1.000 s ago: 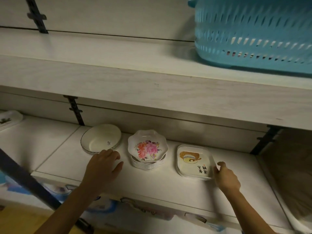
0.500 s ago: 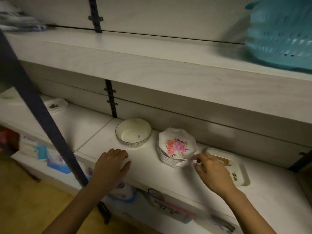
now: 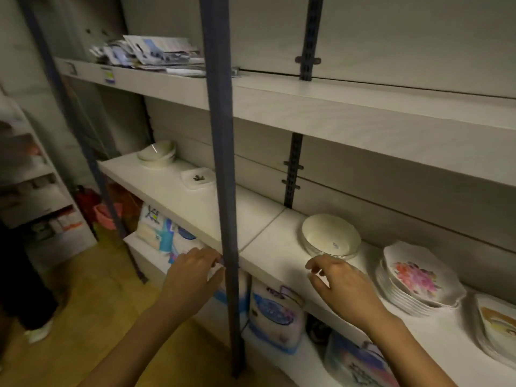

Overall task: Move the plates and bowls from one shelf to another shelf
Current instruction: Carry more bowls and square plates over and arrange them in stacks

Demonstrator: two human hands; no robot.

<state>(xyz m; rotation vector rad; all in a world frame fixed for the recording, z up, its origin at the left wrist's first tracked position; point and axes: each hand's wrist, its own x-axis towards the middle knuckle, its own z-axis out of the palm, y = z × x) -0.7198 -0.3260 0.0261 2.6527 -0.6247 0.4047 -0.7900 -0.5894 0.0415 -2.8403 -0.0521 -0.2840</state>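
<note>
The white bowl [image 3: 331, 237] sits upright on the middle shelf [image 3: 273, 263], just right of the seam between its 2 boards, and it is the piece nearest your right hand [image 3: 344, 286]. That hand hovers just in front of the bowl's near rim with its fingers [image 3: 318, 263] loosely bent and spread, gripping nothing. Treat the bowl as stiff, smooth and probably light. The picture is dim and soft, so I cannot tell glazed ceramic from melamine, so assume it could chip. Take it at the near rim, thumb inside and fingers under the outer wall, and lift it clear rather than dragging it. Just to its right is the stack of floral plates [image 3: 418, 280], and beyond that a stack of square plates [image 3: 497, 328] is cut off by the frame edge. Either stack should weigh far more than the bowl and could slide apart, so support it from underneath with 2 hands. Your left hand [image 3: 192, 275] is relaxed and empty at the shelf's front edge, beside the blue upright post [image 3: 223, 163]. Past the post, on the left board, lie a small square plate [image 3: 198, 178] and some nested bowls [image 3: 157, 155]. Mind the post when carrying anything across.
</note>
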